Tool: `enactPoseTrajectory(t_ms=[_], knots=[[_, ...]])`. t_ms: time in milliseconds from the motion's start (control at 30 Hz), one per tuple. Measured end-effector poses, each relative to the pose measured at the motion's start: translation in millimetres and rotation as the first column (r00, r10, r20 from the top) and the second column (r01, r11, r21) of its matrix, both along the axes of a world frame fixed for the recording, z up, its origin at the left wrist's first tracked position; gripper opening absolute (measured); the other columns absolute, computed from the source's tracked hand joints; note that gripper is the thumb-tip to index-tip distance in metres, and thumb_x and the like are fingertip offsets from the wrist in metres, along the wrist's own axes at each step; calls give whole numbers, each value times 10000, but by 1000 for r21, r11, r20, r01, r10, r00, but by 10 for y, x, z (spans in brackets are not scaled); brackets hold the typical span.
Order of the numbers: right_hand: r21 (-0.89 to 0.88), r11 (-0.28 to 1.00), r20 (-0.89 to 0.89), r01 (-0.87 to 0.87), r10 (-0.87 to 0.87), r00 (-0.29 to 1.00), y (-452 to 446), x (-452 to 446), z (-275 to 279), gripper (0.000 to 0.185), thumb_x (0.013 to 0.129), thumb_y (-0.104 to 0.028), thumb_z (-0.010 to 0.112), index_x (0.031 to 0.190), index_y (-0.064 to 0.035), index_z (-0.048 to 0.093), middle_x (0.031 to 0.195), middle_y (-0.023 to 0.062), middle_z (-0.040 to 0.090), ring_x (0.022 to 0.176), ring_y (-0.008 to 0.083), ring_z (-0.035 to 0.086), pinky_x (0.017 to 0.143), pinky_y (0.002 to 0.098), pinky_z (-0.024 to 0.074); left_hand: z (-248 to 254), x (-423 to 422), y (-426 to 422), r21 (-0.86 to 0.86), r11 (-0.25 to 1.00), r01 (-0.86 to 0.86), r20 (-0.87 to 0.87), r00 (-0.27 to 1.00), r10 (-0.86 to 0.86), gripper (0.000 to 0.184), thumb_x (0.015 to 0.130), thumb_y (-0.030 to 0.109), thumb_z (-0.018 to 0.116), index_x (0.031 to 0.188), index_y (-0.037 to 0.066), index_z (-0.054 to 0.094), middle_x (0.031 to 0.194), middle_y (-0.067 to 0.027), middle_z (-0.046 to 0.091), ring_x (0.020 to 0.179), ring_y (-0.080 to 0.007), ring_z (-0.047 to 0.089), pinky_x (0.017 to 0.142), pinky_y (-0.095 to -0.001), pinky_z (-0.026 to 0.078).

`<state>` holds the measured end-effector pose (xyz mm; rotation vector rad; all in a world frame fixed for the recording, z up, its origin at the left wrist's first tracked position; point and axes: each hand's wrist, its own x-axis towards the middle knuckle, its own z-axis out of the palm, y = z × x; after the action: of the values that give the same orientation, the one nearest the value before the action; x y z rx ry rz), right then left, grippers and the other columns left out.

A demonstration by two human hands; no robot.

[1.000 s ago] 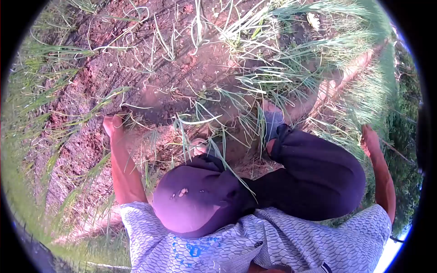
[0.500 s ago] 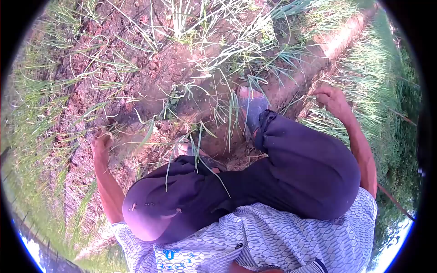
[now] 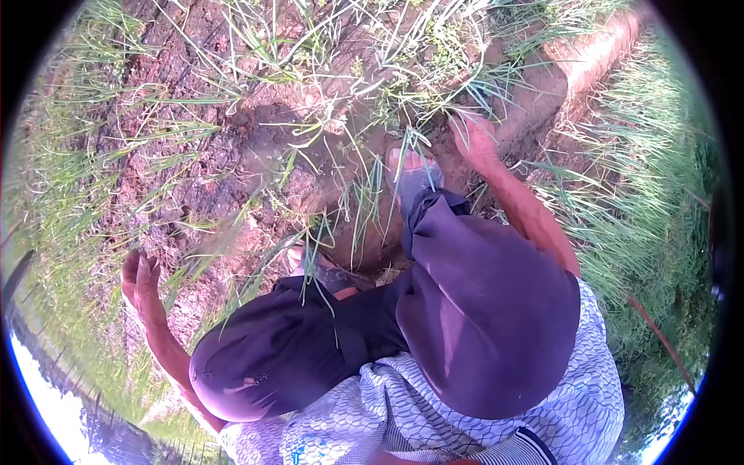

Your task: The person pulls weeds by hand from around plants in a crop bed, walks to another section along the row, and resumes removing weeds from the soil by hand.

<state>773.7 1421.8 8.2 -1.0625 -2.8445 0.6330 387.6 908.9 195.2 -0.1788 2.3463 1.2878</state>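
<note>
My left hand [image 3: 142,285] is raised at the left over muddy soil, beyond my left knee. Its fingers stretch upward, and nothing shows in them. My right hand [image 3: 474,141] reaches down to the ground just past my right foot [image 3: 415,170]. Its fingertips touch or lie among the thin leaves of an onion-like plant [image 3: 434,93]; leaves and blur hide whether they grip any. Long loose green leaves [image 3: 316,240] hang over my left foot and trouser leg.
Wet brown soil [image 3: 256,147] with scattered thin-leaved plants lies ahead. A raised earth ridge [image 3: 593,58] runs along the right, with dense grass-like plants [image 3: 635,170] beyond it. My knees in dark trousers [image 3: 496,310] fill the lower middle.
My right hand has moved left from the ridge to the plants by my right foot. My left hand has drawn back toward lower left, its fingers now straighter. The view has shifted slightly.
</note>
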Motion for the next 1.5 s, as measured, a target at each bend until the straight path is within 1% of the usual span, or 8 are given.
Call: enactPoseTrajectory(t_ms=[300,667,767,933,1033,1167,1300,1500], knots=[[-710,663,176,238,-160,971,583,-403,50,162,825,-183,616,881,-40,669,759,-9,603,694,84,507,606,268,403,965,218,1434,-172,949,266,-157,943,-293,506,878,250,666,1278,-8,493,1204,-110,554,1051,-216,573,920,-341,472],[184,915,-211,-359,394,895,411,-405,-316,159,759,-156,564,896,-106,627,888,139,623,758,321,639,583,466,521,1459,816,2225,-262,891,371,-124,903,-412,621,771,299,771,1273,25,527,1301,-101,547,1058,-194,563,960,-347,437],[13,891,-35,-453,454,891,451,-410,-439,121,789,-128,541,876,-87,614,872,126,616,737,317,625,611,439,516,1390,863,2350,-272,878,395,-148,884,-443,629,760,295,782,1273,33,529,1302,-97,544,1043,-195,564,924,-344,460],[-333,936,-518,-117,-78,852,490,-516,-201,74,806,-15,517,814,-14,591,724,109,603,719,257,598,679,358,489,1161,852,2271,-221,894,390,-124,898,-422,597,787,256,757,1283,29,514,1290,-99,543,1036,-194,559,894,-326,477],[-159,985,-241,-60,20,970,626,-374,-213,82,826,-31,540,876,-5,599,767,129,629,693,261,615,649,320,492,1135,847,2213,-218,892,395,-99,901,-423,574,800,235,745,1281,29,507,1288,-102,533,1022,-189,559,897,-326,478],[-677,693,-171,246,-473,864,650,-546,55,113,802,-23,552,901,2,601,743,140,632,658,286,612,632,335,506,1104,834,2185,-218,912,348,-66,927,-370,550,805,223,737,1269,30,513,1279,-101,537,1015,-182,558,893,-318,478],[216,924,-246,-317,366,898,855,-518,-552,349,701,-94,643,1025,36,625,834,163,665,778,304,646,727,353,537,1110,861,2192,-230,888,398,-39,908,-417,526,810,203,726,1262,33,517,1280,-97,532,995,-174,557,874,-313,478],[-570,820,-291,-57,-136,947,742,-655,-981,174,828,-150,602,973,-55,589,843,76,641,700,221,616,633,314,504,1103,894,2208,-241,870,430,-28,893,-449,467,830,182,691,1241,24,533,1281,-94,523,967,-168,559,853,-319,482]])
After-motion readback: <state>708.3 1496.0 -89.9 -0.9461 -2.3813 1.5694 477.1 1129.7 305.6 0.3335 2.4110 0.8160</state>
